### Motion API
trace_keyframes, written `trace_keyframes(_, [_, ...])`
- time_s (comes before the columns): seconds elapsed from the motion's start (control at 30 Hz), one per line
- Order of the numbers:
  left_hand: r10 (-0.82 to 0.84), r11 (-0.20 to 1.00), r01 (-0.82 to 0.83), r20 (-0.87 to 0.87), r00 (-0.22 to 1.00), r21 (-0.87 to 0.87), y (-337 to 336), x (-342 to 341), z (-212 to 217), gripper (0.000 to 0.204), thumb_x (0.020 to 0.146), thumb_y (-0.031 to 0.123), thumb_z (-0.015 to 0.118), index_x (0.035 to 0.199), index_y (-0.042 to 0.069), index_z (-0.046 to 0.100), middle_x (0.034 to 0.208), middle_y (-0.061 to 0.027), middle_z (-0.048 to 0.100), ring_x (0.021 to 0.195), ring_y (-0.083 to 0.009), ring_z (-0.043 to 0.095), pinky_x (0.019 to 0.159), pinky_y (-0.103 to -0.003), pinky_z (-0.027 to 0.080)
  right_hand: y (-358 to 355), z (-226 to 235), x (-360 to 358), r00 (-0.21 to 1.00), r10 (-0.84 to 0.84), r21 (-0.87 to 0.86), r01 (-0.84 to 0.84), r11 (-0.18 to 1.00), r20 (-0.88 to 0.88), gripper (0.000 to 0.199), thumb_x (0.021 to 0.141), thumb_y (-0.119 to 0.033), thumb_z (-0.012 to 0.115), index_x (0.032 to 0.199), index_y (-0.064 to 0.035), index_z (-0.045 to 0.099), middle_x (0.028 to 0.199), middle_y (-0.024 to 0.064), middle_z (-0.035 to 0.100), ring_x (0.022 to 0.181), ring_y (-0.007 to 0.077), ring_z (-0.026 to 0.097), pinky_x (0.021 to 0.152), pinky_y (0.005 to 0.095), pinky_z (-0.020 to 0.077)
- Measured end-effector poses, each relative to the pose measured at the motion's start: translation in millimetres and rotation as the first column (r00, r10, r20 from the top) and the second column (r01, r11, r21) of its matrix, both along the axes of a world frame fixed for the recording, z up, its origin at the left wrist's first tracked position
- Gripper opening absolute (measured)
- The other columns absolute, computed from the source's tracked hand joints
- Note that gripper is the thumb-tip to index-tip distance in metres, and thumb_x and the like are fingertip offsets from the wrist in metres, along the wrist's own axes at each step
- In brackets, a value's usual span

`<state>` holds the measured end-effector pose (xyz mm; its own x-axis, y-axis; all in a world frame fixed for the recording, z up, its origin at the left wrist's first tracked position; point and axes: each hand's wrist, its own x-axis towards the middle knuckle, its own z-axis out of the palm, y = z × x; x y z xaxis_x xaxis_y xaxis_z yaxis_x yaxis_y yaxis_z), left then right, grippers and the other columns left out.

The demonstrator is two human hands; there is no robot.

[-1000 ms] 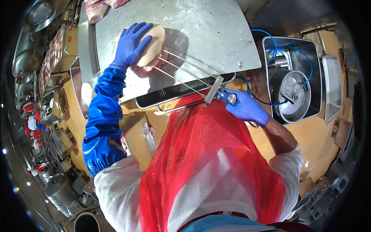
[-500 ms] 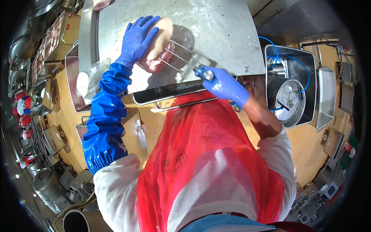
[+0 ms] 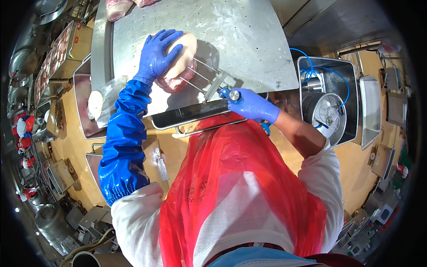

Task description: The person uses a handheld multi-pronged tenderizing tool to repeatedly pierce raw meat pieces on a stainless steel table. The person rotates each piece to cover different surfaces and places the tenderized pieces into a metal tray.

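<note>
Perforated steel worktable point(image 3: 249, 40), upper centre: skin-on meat cut point(image 3: 187, 48) beneath wide-spread, gloved left hand point(image 3: 158, 55); gloved right hand point(image 3: 254, 106) gripping multi-needle injector point(image 3: 216, 86), touching meat's right side.

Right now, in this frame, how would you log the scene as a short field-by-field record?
Left hand: gloved, fingers spread on the pale face of a meat piece
Right hand: gloved, closed around the blue handle of a needle tool
Needles: three, thin, reaching the red side of the meat piece; depth hidden
Surface: steel table with small holes
Upper left on table: other meat
Right of table: steel tub holding a round vessel
Clothing: red see-through apron, blue sleeve on left forearm
</note>
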<state>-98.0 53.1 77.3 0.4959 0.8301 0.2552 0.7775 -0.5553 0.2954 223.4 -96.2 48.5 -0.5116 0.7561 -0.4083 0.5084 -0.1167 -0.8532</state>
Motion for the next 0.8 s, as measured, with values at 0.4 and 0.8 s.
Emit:
trace_keyframes(0.4, [0.143,0.988,-0.151,-0.187,0.972,-0.025,4.9,-3.7,1.9,0.061,0.096,0.060,0.060,0.144,0.024,0.064,0.153,-0.0161,0.054,0.144,-0.0422,0.044,0.120,-0.061,0.025,-2.4,30.2,-2.0,0.996,0.020,0.018,-0.021,1.000,0.092,0.036,0.090,-0.017,0.062,0.122,-0.0023,0.065,0.087,0.0208,0.068,0.077,0.0280,0.066,0.077,0.0431,0.0540])
trace_keyframes(0.8, [0.096,0.961,-0.088,0.018,0.995,-0.263,-4.9,7.8,8.7,0.061,0.090,0.047,0.074,0.144,0.019,0.065,0.156,-0.0239,0.048,0.150,-0.0398,0.037,0.129,-0.052,0.013,-76.5,39.3,111.1,0.990,-0.138,-0.105,0.137,0.985,-0.006,0.039,0.090,-0.008,0.060,0.128,-0.0043,0.065,0.083,0.0162,0.066,0.070,0.0197,0.062,0.068,0.0374,0.0500])
